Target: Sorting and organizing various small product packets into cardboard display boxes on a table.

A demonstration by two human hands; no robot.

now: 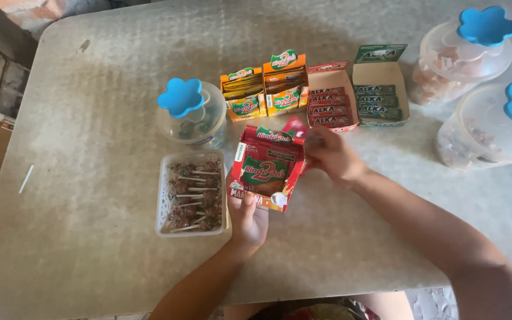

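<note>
A red cardboard candy display box (266, 168) with a green label stands at the middle of the table. My left hand (248, 220) grips its near bottom corner. My right hand (331, 155) is at the box's upper right edge, fingers closed on a small red packet (296, 126) at the box's open top. Just left of the box lies a white plastic basket (163, 201) filled with several wrapped lollipops.
Behind stand two orange candy boxes (265, 88), a red box (330, 104) and a green box (380, 89) of bars. A clear jar with a blue flower lid (181, 98) is on the left, two bigger ones (486, 26) at right. A white stick (26, 178) lies far left.
</note>
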